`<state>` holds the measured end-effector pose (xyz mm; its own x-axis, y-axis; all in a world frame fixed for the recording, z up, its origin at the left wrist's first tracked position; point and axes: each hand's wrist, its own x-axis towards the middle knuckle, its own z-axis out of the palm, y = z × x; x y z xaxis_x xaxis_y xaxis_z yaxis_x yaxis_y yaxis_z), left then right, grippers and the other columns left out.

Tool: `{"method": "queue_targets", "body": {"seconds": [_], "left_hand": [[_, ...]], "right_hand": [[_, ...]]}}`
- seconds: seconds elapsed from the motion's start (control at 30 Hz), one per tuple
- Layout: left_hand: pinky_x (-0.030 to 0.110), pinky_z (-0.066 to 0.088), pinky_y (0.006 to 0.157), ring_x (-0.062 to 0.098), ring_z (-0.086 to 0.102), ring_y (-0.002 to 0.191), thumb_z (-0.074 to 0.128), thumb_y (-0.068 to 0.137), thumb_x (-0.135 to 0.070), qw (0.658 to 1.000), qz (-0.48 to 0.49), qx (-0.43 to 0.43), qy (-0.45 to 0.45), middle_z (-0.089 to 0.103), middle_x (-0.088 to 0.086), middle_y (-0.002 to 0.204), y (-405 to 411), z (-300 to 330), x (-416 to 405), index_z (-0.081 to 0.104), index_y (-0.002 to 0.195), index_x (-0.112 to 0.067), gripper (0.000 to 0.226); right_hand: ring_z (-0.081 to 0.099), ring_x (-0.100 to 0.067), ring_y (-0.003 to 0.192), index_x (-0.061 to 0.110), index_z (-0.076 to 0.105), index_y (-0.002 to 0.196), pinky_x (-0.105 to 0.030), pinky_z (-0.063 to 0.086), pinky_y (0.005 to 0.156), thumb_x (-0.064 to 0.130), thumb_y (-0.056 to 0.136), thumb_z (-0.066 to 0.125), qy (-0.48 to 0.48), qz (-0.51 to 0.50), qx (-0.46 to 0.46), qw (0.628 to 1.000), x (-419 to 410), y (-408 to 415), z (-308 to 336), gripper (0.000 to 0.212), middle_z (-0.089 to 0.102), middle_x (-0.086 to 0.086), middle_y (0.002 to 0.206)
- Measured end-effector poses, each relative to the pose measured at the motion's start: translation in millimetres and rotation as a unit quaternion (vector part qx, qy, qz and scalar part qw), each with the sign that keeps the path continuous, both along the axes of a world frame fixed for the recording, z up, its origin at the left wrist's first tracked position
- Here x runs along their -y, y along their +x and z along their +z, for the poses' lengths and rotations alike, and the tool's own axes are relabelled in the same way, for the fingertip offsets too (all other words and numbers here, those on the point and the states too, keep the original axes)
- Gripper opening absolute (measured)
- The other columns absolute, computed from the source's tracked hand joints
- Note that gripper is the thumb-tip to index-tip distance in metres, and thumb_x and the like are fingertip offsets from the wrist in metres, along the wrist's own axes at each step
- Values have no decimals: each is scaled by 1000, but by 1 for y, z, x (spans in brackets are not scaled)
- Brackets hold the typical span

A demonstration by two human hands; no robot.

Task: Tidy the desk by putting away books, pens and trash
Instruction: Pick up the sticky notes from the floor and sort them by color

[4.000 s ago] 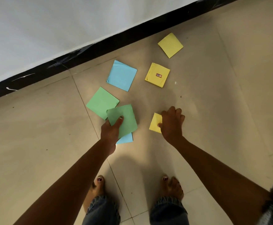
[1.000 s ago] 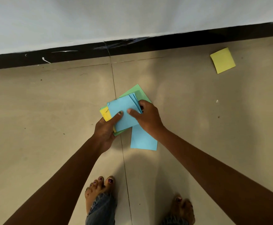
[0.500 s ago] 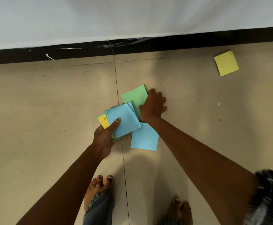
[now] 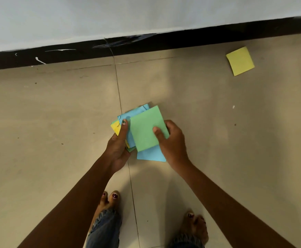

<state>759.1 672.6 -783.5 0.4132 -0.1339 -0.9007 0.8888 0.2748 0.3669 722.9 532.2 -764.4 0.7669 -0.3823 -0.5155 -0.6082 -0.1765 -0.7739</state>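
My left hand (image 4: 118, 145) grips a fanned stack of paper squares (image 4: 128, 117), blue on top with yellow and green edges showing. My right hand (image 4: 173, 142) pinches a green paper square (image 4: 144, 127) and holds it over that stack, thumb on top. Under both hands a blue paper square (image 4: 150, 155) lies flat on the floor, partly hidden by the green one. One yellow paper square (image 4: 240, 60) lies alone on the floor at the far right, near the wall.
A beige tiled floor (image 4: 56, 122) runs to a black skirting (image 4: 146, 43) under a white wall. My two bare feet (image 4: 110, 197) stand just below the hands.
My right hand has lifted the green square off the floor and brought it over the stack in my left hand. The blue square stays on the floor.
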Motion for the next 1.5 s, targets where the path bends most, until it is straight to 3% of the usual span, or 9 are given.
{"method": "queue_targets", "body": {"seconds": [0.3,0.4,0.53,0.7,0.8,0.93,1.13,1.33,1.5], "left_hand": [[30,59,67,14,70,88,69,84,-21,998,17,23,48,71,0,108,1,2,8,64,112,-22,28],[30,57,66,15,69,89,70,83,-21,996,40,26,81,70,0,112,0,1,0,65,106,-25,24],[33,55,69,17,66,92,70,83,-23,993,47,26,107,67,1,118,-3,1,-9,62,115,-25,34],[41,55,83,23,64,106,69,83,-23,993,52,28,100,65,3,124,-8,1,-9,58,127,-21,45],[44,52,91,24,61,113,69,84,-22,993,66,29,93,64,2,126,-12,1,-7,57,129,-21,46],[39,53,86,22,61,109,67,85,-21,993,55,25,97,62,3,128,-19,0,1,56,129,-21,46],[45,53,92,22,63,111,65,81,-37,1000,-11,21,-2,66,1,123,-21,3,34,55,130,-22,52],[29,58,63,12,72,84,69,82,-15,999,-17,41,5,73,-2,102,-11,-8,68,64,113,-19,32],[31,59,73,15,69,90,69,82,-16,997,-50,54,14,71,-1,107,5,-19,88,63,114,-20,33]], "right_hand": [[53,-22,98,11,53,113,-39,47,80,15,85,61,-183,-32,17,982,-2,-10,-10,30,52,-5,107],[37,-23,119,19,38,133,-41,38,88,26,79,68,-212,128,-78,966,12,-19,-26,63,39,-1,131],[34,-22,118,25,25,136,-38,36,84,37,70,76,-339,366,-125,858,14,-38,-42,85,36,1,134],[41,-25,115,16,42,122,-38,38,86,25,75,74,-271,222,-172,921,9,-44,-52,58,47,-5,121],[56,-33,105,2,54,112,-38,45,84,13,87,60,-152,-40,-118,980,17,-46,-44,28,60,-17,112],[63,-25,84,3,51,109,-42,58,68,11,92,52,-45,-306,-10,951,31,-38,-20,18,62,-8,95],[67,-26,74,12,54,94,-36,59,58,10,88,60,90,-183,14,979,30,-28,-6,9,62,-6,77],[60,-28,70,8,57,81,-45,52,66,20,87,59,-79,-71,-3,994,53,-15,-19,14,62,-10,73],[55,-34,101,1,63,104,-36,38,85,8,90,48,-271,-64,26,960,137,47,-41,21,59,-20,108]]}}
